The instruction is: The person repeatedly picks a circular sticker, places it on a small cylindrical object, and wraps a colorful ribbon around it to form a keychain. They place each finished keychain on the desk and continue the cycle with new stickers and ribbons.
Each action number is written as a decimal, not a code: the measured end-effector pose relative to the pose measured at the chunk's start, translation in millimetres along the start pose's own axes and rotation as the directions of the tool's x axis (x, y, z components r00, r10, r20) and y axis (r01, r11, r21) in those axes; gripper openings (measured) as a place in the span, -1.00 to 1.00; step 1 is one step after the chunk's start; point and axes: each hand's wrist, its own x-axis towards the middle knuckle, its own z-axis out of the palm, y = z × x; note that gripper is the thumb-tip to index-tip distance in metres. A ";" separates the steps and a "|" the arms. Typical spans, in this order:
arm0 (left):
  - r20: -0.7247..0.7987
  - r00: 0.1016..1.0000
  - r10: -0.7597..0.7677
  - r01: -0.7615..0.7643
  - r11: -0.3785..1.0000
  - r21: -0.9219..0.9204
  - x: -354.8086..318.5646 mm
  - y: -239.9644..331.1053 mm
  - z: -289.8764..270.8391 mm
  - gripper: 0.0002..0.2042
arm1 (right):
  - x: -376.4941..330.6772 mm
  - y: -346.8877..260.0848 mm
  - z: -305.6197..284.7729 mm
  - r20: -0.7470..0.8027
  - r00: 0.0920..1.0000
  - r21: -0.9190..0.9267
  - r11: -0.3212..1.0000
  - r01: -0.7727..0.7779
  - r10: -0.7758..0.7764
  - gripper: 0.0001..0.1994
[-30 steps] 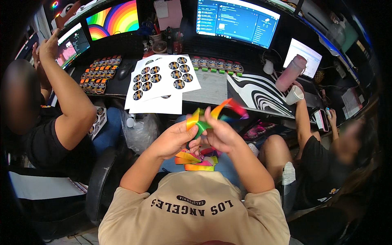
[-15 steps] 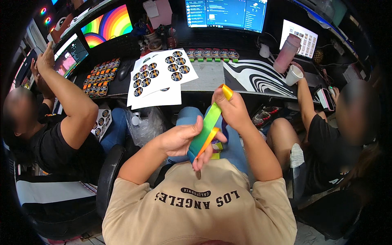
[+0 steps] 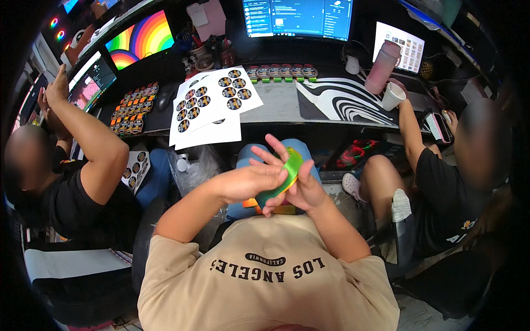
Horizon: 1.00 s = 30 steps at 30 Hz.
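A rainbow-coloured ribbon, mostly green and teal on the side that shows, is looped between my hands above my lap. My left hand pinches it, thumb pressed on the band. My right hand is on the other side of the ribbon, thumb raised and fingers spread, with the band lying against it. The hands overlap, so part of the ribbon and some fingers are hidden. An orange and yellow stretch of ribbon shows below them, near my shirt.
Ahead, the desk holds white sheets of round dark stickers, a row of round badges, more badges at left and a black-and-white mat. A co-worker at right holds a white cup beside a pink bottle; another sits at left.
My right hand has come down from the raised ribbon end, and its fingers have spread. My left hand has moved up and right, its thumb now on the band.
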 end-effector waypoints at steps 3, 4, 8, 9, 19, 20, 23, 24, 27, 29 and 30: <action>0.012 1.000 -0.025 0.025 1.000 0.009 -2.3 -7.7 6.4 -0.58 | 10.6 -10.5 3.6 -0.189 0.977 0.255 0.956 0.146 -0.099 -0.63; 0.042 0.999 -0.023 0.022 1.000 0.007 -3.8 -9.1 6.9 -0.58 | 14.6 -18.8 2.3 -0.177 0.976 0.302 0.936 0.179 -0.129 -0.68; 0.073 0.995 -0.061 0.058 0.997 0.042 -13.7 -13.6 5.0 -0.60 | 15.5 -57.5 -6.6 -0.312 0.942 0.384 0.891 0.243 -0.122 -0.82; 0.048 0.993 -0.108 0.106 0.994 0.035 -16.6 -14.9 4.5 -0.62 | 13.3 -67.2 -9.0 -0.326 0.929 0.355 0.887 0.294 -0.178 -0.82; 0.038 0.986 -0.163 0.159 0.983 0.089 -33.2 -16.2 -0.9 -0.63 | -2.0 -117.9 -20.4 -0.284 0.874 -0.016 0.914 0.406 -0.394 -0.72; 0.032 0.987 -0.155 0.152 0.985 0.080 -36.2 -15.4 0.9 -0.63 | -5.0 -119.0 -24.9 -0.310 0.845 -0.127 0.899 0.419 -0.437 -0.69; -0.058 0.988 -0.141 0.146 0.985 0.095 -48.9 -5.6 3.5 -0.62 | -9.4 -112.5 -46.1 -0.297 0.953 -0.245 0.969 -0.024 -0.051 -0.49; -0.099 0.985 -0.139 0.149 0.983 0.109 -52.3 -0.9 3.3 -0.62 | -14.8 -107.5 -53.2 -0.368 0.915 -0.317 0.902 -0.293 0.168 -0.48; -0.140 0.982 -0.130 0.152 0.975 0.162 -55.3 14.7 -2.2 -0.61 | -16.5 -85.5 -67.2 -0.599 0.736 -0.765 0.047 -0.642 0.315 -0.50; -0.144 0.976 -0.162 0.191 0.957 0.219 -51.4 21.8 -5.9 -0.62 | -13.0 -73.1 -63.9 -0.534 0.828 -0.827 0.101 -0.554 0.170 -0.61; -0.152 0.970 -0.190 0.225 0.938 0.263 -48.4 24.3 -7.3 -0.62 | -11.8 -65.5 -57.4 -0.293 0.937 -0.871 0.352 -0.343 0.189 -0.66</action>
